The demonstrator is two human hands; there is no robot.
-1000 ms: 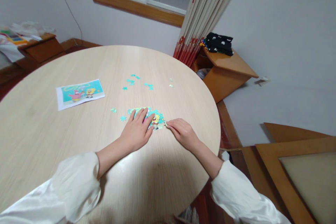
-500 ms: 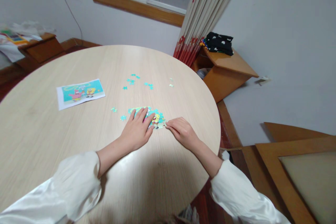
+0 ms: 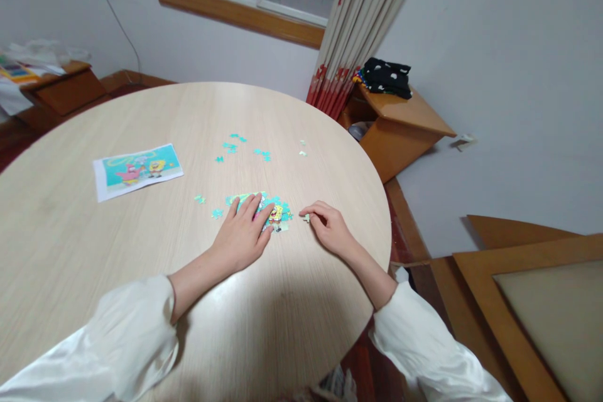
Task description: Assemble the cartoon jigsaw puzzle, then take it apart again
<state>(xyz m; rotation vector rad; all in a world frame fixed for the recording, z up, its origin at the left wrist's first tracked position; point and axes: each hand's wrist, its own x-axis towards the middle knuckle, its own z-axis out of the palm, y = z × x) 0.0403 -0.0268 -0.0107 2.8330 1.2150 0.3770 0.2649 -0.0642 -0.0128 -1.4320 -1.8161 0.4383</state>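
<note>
Pressing flat, the left hand (image 3: 241,237) spreads its fingers (image 3: 249,208) apart over the puzzle (image 3: 277,213), which lies on the counter (image 3: 141,232) under and just beyond them. The right hand (image 3: 332,230) curls, thumb and forefinger seemingly pinched on a piece (image 3: 306,218) at their tips, just right of the puzzle. Light, thin, stiff card, I judge. It is best taken by its edges, as it could slide on smooth wood.
</note>
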